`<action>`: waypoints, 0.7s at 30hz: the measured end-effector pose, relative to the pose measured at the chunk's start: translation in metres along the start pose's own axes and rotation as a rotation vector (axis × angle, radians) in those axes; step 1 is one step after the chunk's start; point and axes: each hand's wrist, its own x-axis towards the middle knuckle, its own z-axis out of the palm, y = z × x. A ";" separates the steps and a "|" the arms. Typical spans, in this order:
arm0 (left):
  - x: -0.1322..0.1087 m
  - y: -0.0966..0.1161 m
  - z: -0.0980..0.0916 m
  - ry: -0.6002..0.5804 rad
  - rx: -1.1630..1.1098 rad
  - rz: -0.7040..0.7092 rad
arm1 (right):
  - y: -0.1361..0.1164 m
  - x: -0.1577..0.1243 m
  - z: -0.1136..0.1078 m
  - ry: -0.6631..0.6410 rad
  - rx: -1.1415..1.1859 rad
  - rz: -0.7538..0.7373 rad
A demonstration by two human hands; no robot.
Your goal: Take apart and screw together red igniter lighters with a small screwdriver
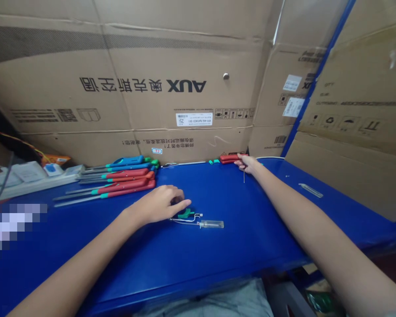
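Observation:
My right hand (248, 164) is stretched to the back of the table, its fingers closed on the end of a red plastic handle piece (230, 157). A thin metal rod (244, 177) points down from beneath those fingers; whether they hold it too is unclear. My left hand (166, 201) hovers low or rests over the middle, fingers bent and thumb apart, with a gap between. Beside its thumb lies a green plastic part (186, 214) with thin white wires. The wires lead to a clear rectangular tube (211, 224) lying on the table.
Several long tools with blue, red and orange handles (128, 174) lie at left, near a white power strip (64, 175). Small green pieces (214, 161) and a pale rod (191, 163) lie along the cardboard wall (145, 114). Another clear piece (311, 190) lies at right on the blue table (257, 237).

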 end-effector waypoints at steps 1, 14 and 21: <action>-0.001 -0.001 -0.002 -0.024 -0.047 -0.020 | -0.002 -0.003 0.000 -0.014 -0.020 -0.010; 0.000 -0.003 -0.001 -0.218 -0.265 -0.082 | 0.005 -0.153 0.046 -0.875 -1.036 -0.680; 0.000 -0.003 0.003 -0.156 -0.353 -0.067 | 0.029 -0.163 0.056 -0.864 -1.144 -0.794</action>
